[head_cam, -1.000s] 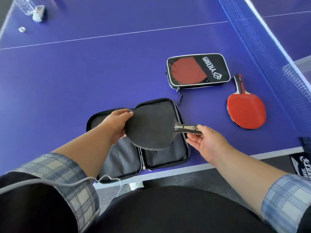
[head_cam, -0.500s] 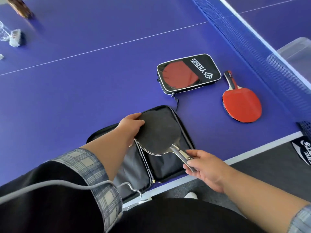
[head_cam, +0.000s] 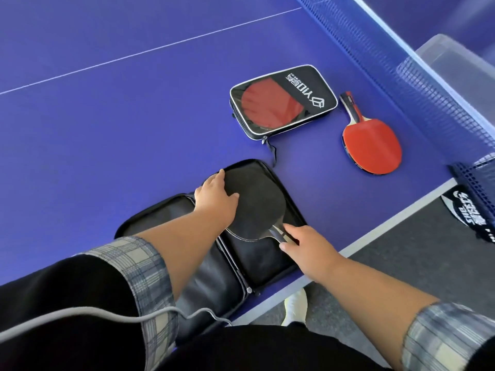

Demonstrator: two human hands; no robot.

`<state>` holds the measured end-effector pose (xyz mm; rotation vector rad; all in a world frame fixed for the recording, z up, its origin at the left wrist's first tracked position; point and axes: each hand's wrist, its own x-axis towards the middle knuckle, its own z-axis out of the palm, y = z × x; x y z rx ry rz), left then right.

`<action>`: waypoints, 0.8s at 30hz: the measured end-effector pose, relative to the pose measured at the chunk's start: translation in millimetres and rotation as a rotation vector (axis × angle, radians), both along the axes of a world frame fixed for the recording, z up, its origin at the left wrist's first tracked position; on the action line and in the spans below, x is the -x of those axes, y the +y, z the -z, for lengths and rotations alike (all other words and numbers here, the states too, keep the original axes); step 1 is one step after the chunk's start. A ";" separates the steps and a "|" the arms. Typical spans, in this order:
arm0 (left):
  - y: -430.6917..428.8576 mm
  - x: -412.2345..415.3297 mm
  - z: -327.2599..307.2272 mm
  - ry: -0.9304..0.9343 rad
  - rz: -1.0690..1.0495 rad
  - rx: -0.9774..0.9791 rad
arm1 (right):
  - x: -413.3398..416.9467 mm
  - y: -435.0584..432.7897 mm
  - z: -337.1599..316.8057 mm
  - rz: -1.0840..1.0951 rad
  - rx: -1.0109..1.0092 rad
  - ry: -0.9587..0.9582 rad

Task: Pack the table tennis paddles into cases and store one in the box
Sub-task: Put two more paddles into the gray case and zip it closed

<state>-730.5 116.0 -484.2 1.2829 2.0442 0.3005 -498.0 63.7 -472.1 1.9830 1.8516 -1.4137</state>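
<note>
The black paddle (head_cam: pixel 257 207) lies in the open case (head_cam: pixel 262 261), your left hand (head_cam: pixel 214 202) spread on it, your right hand (head_cam: pixel 308 247) pinching its handle. Zipping, the red paddle (head_cam: pixel 372 145) and the box (head_cam: pixel 452 57) at upper right remain.

I've lowered the black paddle (head_cam: pixel 258 207) into the open case (head_cam: pixel 262 263), its right half, left hand (head_cam: pixel 214 203) flattened onto the blade.
</note>
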 end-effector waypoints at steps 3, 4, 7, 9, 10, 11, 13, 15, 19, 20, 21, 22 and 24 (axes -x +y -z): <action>-3.0 -5.5 2.4 -0.005 -0.061 -0.035 | 4.9 -1.3 5.4 0.022 -0.029 -0.036; -3.6 -7.4 2.2 0.002 -0.075 -0.038 | 6.4 -2.0 6.4 0.031 -0.037 -0.044; -5.8 -13.9 1.6 0.047 -0.062 -0.029 | 12.9 -6.4 8.4 0.077 -0.055 -0.044; -10.6 -20.4 -0.2 0.058 -0.035 -0.014 | 18.6 -9.3 11.6 0.092 -0.061 -0.056; -14.8 -23.9 -0.1 0.093 0.019 -0.008 | 21.1 -10.1 13.1 0.080 -0.062 -0.083; -19.6 -26.9 1.0 0.146 0.095 -0.004 | 22.5 -10.4 13.6 0.063 -0.059 -0.108; -26.2 -27.3 4.5 0.227 0.222 0.006 | 19.5 -9.4 13.1 0.097 -0.019 -0.067; -27.3 -23.2 7.0 0.247 0.256 0.015 | 10.4 -11.1 10.3 0.157 0.022 0.028; -27.8 -23.7 11.3 0.286 0.253 0.020 | -15.3 -22.0 0.0 0.353 -0.100 0.127; -28.7 -25.8 11.5 0.311 0.251 0.018 | -23.5 -23.9 -1.7 0.426 -0.136 0.130; -29.5 -28.2 11.1 0.338 0.255 0.010 | -31.7 -24.0 -3.9 0.492 -0.160 0.128; -30.1 -30.4 10.1 0.356 0.265 -0.002 | -39.3 -21.9 -6.2 0.547 -0.169 0.125; -29.0 -36.2 6.4 0.363 0.297 -0.034 | -54.5 -13.9 -10.1 0.611 -0.173 0.110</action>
